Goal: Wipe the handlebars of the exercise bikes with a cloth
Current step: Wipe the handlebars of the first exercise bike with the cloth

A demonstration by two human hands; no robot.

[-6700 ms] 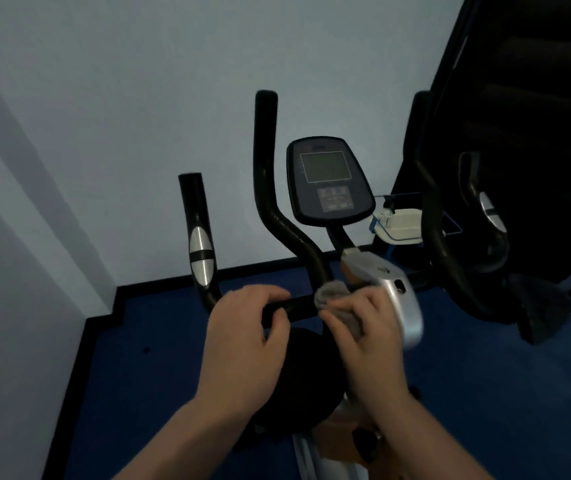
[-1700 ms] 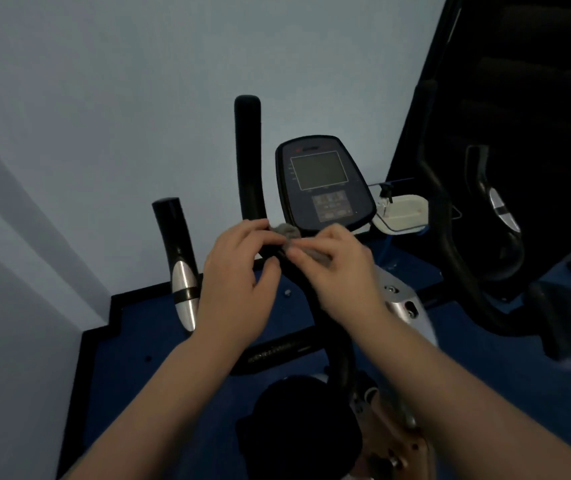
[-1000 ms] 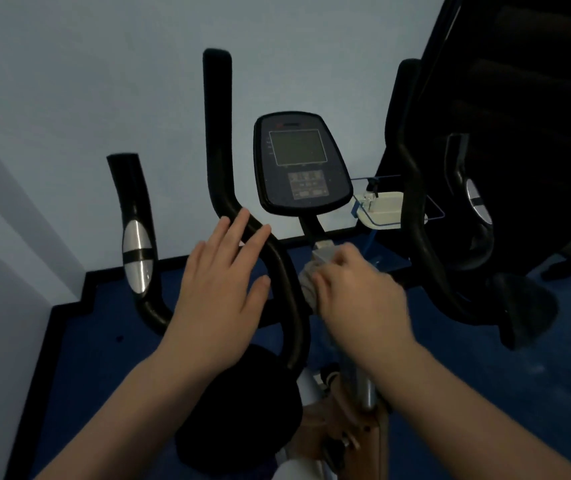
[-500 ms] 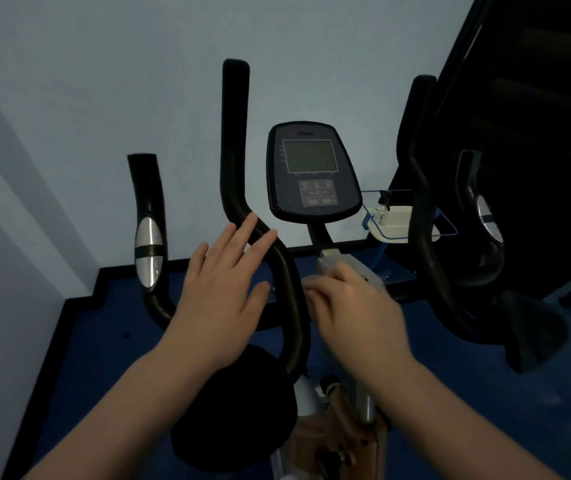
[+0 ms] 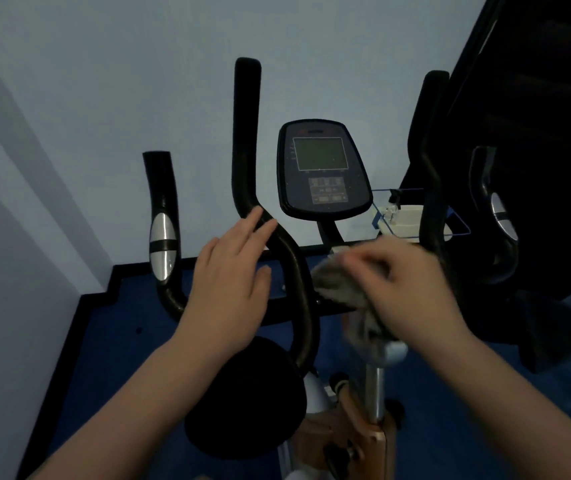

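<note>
At the middle of the bike, the right hand [image 5: 412,289] grips a bunched grey cloth [image 5: 341,284], its fingers curled round the wad, which sits against the crossbar [image 5: 332,308] just right of the tall left handlebar [image 5: 246,140]. Half a second ago the same hand lay lower and nearer that bar, with the cloth mostly hidden under it; now the hand has shifted right toward the right handlebar [image 5: 431,188] and the cloth shows plainly, blurred with motion, a tail of it hanging down toward the post [image 5: 376,393]. The left hand [image 5: 232,282] keeps its place, fingers straight and close together, tips resting on the bend of the left handlebar, holding nothing. Above the hands the console [image 5: 322,168] faces the camera, and the short side grip [image 5: 163,223] with its silver pad stands apart to the left. Below the left wrist is the black seat [image 5: 246,403].
</note>
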